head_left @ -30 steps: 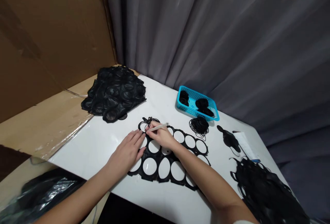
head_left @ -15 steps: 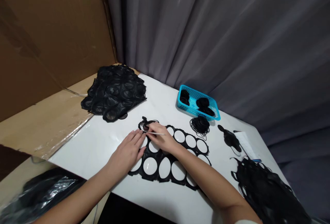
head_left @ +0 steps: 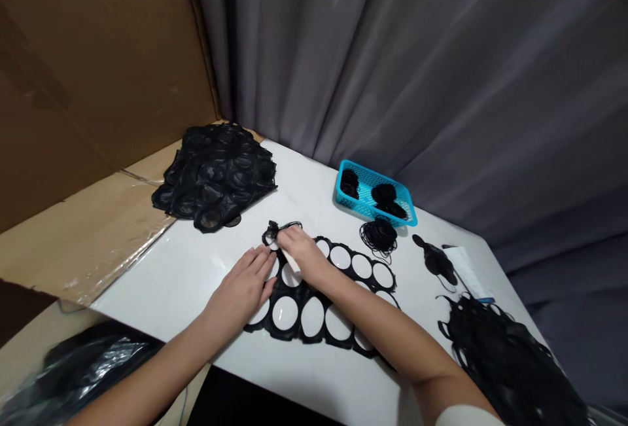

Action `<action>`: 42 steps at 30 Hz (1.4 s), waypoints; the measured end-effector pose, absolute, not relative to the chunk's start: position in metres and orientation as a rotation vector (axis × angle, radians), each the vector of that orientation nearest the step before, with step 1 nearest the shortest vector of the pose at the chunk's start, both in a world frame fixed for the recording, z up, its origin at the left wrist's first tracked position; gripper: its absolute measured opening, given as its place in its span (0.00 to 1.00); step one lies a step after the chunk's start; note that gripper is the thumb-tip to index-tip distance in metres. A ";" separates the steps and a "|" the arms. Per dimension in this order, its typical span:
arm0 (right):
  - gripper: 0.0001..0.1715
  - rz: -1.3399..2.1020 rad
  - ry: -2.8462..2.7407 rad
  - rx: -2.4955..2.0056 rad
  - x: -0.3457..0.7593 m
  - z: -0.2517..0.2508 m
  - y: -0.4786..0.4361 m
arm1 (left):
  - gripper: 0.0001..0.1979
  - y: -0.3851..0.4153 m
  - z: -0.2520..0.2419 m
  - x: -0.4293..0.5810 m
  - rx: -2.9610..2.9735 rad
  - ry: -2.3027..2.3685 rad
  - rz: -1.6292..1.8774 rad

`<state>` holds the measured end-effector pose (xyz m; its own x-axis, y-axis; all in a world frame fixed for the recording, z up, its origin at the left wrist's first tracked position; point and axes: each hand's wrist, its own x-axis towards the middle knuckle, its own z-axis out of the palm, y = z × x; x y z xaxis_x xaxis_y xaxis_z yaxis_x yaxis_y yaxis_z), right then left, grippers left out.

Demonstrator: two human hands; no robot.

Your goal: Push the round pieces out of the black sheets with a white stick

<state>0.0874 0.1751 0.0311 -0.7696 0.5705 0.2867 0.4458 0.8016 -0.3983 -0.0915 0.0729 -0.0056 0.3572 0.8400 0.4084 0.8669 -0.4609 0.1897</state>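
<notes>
On the white table lies a black sheet with rows of round holes (head_left: 298, 333). My left hand (head_left: 245, 283) rests flat across its left end, fingers stretched out, holding nothing. My right hand (head_left: 303, 254) is closed around a thin white flat tool (head_left: 289, 261); the fingers hide part of it. Its fingertips are at the sheet's upper left corner, beside a bunched bit of black material (head_left: 273, 228). A black cord loop (head_left: 293, 224) shows just behind these fingers. What the fingertips touch there is hidden.
Stacked black sheets with holes (head_left: 216, 177) lie at the far left, near a cardboard box (head_left: 98, 79). A blue basket (head_left: 415, 216) holds black cord bundles; another bundle (head_left: 379, 236) lies in front. At right are a black eye-mask-like piece (head_left: 436, 262), white paper (head_left: 466, 269) and a black pile (head_left: 510, 360).
My right hand has turned over the tool, which now shows as a broader white piece beneath the hand instead of a thin line. My left hand stays in place.
</notes>
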 end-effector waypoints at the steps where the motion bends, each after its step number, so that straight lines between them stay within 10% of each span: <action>1: 0.06 0.373 -2.537 -0.827 0.089 0.036 0.184 | 0.21 0.073 -0.005 -0.091 -2.535 -1.595 -0.703; 10: 0.11 0.244 -1.717 -1.387 0.132 0.074 0.265 | 0.19 0.072 0.007 -0.093 -2.521 -1.586 -0.706; 21: 0.21 1.708 -1.002 -1.056 0.136 0.069 0.195 | 0.16 0.115 0.049 -0.096 -2.748 -1.844 -0.999; 31: 0.19 2.245 -0.674 -0.702 0.139 0.074 0.131 | 0.25 0.127 0.071 -0.067 -3.311 -1.748 -1.467; 42: 0.20 1.814 -0.862 -0.941 0.136 0.052 0.118 | 0.15 0.066 0.038 -0.085 -2.817 -1.754 -1.127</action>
<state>0.1359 0.1182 0.0522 -0.3140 0.9170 -0.2461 -0.3882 -0.3605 -0.8481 -0.0851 0.0655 0.0384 0.3153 0.8927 0.3221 0.6640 -0.4500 0.5971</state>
